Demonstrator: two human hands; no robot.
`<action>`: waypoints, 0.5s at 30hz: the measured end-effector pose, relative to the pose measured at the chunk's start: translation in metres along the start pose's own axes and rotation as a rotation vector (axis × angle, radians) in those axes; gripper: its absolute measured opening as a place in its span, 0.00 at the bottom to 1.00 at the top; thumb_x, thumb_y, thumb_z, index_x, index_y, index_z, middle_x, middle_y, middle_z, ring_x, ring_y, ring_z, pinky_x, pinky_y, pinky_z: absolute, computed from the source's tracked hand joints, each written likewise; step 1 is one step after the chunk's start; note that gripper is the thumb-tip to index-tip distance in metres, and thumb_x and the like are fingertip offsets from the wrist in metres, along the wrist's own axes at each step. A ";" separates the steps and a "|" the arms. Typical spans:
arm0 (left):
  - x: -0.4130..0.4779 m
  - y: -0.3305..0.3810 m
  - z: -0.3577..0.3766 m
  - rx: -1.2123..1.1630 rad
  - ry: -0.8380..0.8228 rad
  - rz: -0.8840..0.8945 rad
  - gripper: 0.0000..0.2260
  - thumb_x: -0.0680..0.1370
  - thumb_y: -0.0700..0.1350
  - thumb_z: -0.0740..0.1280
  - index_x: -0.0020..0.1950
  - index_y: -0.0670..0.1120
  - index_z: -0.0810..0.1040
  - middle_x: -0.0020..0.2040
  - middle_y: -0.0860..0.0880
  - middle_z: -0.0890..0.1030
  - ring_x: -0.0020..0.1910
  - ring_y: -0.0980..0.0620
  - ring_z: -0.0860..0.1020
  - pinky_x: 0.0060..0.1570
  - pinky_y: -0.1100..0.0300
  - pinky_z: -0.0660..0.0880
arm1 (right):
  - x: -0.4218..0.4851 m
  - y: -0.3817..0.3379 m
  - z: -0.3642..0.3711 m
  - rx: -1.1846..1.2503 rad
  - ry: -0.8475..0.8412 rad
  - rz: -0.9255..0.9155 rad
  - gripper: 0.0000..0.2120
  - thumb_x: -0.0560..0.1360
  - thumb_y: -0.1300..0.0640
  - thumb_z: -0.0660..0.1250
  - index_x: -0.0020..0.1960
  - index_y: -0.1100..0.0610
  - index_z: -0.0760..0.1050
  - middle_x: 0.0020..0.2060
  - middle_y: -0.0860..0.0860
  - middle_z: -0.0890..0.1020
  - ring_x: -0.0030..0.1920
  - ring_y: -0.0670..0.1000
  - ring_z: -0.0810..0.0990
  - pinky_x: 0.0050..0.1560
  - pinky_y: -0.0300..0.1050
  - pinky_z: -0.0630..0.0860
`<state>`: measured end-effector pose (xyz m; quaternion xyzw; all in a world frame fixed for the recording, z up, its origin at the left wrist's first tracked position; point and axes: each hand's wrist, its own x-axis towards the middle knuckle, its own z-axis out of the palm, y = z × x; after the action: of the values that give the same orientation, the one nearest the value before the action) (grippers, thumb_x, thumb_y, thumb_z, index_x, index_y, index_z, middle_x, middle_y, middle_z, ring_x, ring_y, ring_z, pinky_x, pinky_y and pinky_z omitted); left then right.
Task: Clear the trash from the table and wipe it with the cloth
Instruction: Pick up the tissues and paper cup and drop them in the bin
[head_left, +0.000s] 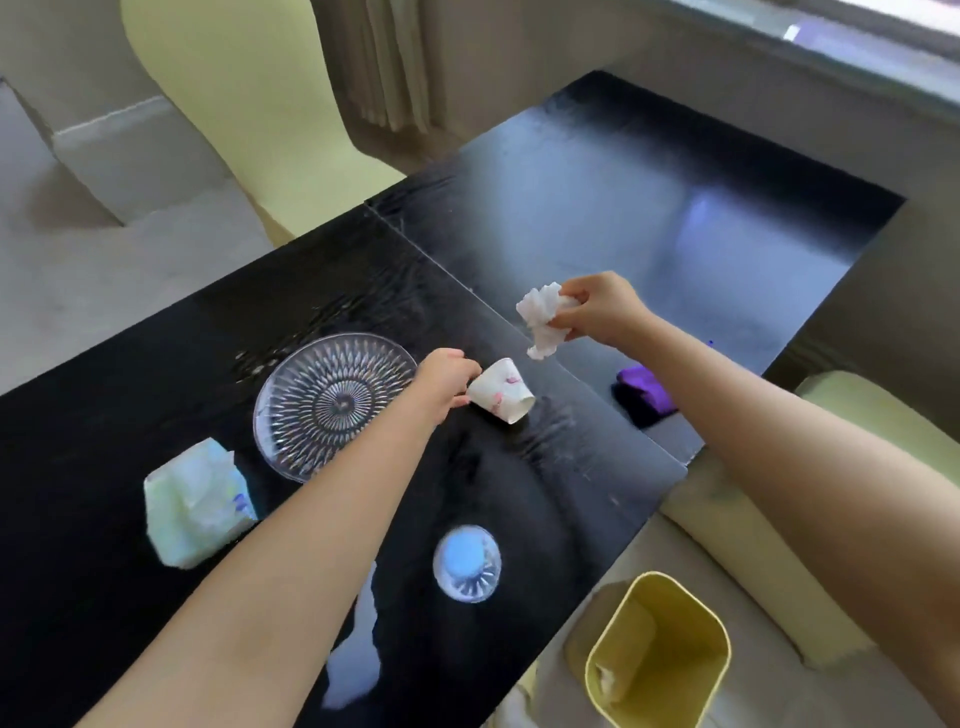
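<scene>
Left hand (445, 378) pinches the tipped paper cup (501, 390) on the table (571, 234), right hand (602, 306) clenched around a crumpled tissue (540, 319) above it.

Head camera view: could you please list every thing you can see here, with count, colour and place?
table: 1, black, glossy, centre
glass plate: 1, clear, left of centre on table
paper cup: 1, white with pink marks, tipped on its side, in left hand
crumpled tissue: 1, white, in right hand above table
tissue pack: 1, pale green-white, near left on table
small glass dish: 1, clear, near edge
cloth: 1, purple, right edge of table
bin: 1, yellow, on floor, right of table
chairs: 2, pale yellow, far left and right
hands: left, right
</scene>
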<state>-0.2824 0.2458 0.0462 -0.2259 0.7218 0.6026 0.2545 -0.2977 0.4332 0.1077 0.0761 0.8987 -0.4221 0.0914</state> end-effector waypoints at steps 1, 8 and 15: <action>0.013 -0.006 0.008 0.104 0.035 -0.036 0.23 0.75 0.37 0.63 0.71 0.42 0.65 0.61 0.42 0.73 0.57 0.45 0.74 0.49 0.54 0.75 | 0.006 0.014 -0.004 0.008 0.008 0.026 0.09 0.62 0.62 0.68 0.31 0.64 0.68 0.31 0.54 0.66 0.35 0.51 0.68 0.49 0.65 0.78; 0.056 -0.026 0.043 0.389 0.065 -0.274 0.42 0.67 0.56 0.73 0.73 0.45 0.55 0.70 0.43 0.63 0.62 0.41 0.71 0.37 0.49 0.80 | 0.017 0.074 -0.015 -0.005 0.014 0.113 0.13 0.64 0.64 0.68 0.30 0.58 0.63 0.30 0.52 0.60 0.35 0.51 0.64 0.40 0.50 0.76; 0.069 -0.019 0.087 0.578 0.205 -0.260 0.41 0.66 0.56 0.74 0.71 0.43 0.57 0.66 0.43 0.63 0.55 0.42 0.74 0.45 0.50 0.81 | 0.020 0.104 -0.009 -0.090 -0.006 0.071 0.22 0.65 0.63 0.67 0.29 0.53 0.53 0.27 0.49 0.57 0.31 0.49 0.55 0.27 0.40 0.54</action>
<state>-0.3154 0.3268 -0.0246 -0.2939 0.8499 0.3095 0.3090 -0.2955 0.5073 0.0310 0.1027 0.9131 -0.3782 0.1125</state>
